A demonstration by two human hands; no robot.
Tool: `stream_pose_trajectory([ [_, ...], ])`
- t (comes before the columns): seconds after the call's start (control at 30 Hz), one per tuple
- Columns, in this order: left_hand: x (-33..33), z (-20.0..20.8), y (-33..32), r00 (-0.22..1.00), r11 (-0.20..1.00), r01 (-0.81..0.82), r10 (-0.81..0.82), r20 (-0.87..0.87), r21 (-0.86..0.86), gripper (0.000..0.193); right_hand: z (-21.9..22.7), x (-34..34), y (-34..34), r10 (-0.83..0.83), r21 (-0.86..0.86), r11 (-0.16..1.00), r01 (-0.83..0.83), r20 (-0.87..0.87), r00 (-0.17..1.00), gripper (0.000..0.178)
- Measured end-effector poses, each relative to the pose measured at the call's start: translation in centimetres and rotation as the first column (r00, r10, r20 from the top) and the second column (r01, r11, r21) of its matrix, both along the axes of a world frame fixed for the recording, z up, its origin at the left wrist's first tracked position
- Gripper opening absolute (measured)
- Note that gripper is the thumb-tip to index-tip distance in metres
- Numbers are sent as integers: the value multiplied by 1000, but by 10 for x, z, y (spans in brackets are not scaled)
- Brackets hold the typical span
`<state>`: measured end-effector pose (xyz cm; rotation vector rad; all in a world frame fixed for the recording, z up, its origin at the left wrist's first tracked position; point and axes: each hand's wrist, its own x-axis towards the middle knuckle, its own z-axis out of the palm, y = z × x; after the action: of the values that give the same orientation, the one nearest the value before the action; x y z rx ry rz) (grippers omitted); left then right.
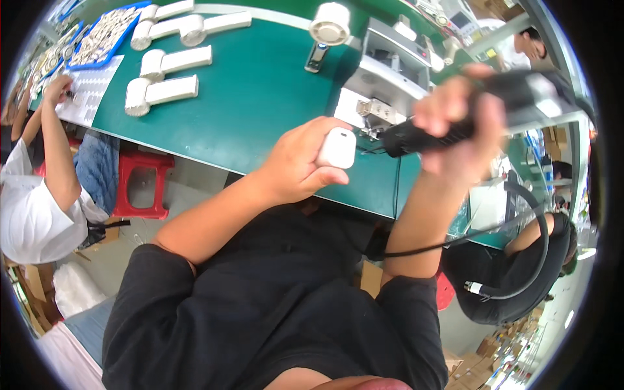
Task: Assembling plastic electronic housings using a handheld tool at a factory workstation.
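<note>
My left hand (302, 159) is closed round a white plastic device (337, 148), held so that its rounded end with a small dark slot faces up. My right hand (463, 123), smeared by motion, grips a black corded electric screwdriver (435, 133). The screwdriver's tip points left, toward the white device but apart from it. Just beyond the tip stands a grey and white bench machine (390, 84) with a small metal fixture (380, 112) at its front. The far side of the white device is hidden by my fingers.
Several white round-headed parts with handles (170, 93) lie on the green table (260, 84), and another stands upright (329, 26) at the back. Blue trays (107, 36) hold small pale parts. A co-worker (39, 201) sits left near a red stool (140, 185); a cable (468, 237) crosses my right forearm.
</note>
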<state>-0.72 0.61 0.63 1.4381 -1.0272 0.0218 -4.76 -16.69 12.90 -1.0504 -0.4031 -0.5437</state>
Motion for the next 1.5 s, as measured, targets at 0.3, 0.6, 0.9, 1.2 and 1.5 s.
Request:
stream_pose_trajectory([
  [0.3,-2,2,-3,997,997,-40,37,62,58,76,34,-23,37,78,-73,995,-71,92,993,44],
  [0.6,-2,2,-8,993,995,-36,25,114,89,72,26,-22,35,48,-30,998,-46,54,997,38],
  [0.9,0,9,0,993,998,-28,21,115,63,59,30,-26,31,94,-43,995,-86,236,967,59],
  [1.2,133,99,175,745,701,-665,600,292,257,56,28,-17,9,-36,-23,999,41,209,977,60],
  [1.5,278,16,286,821,297,-546,378,428,784,52,23,-15,-7,-157,-181,968,176,112,981,75],
])
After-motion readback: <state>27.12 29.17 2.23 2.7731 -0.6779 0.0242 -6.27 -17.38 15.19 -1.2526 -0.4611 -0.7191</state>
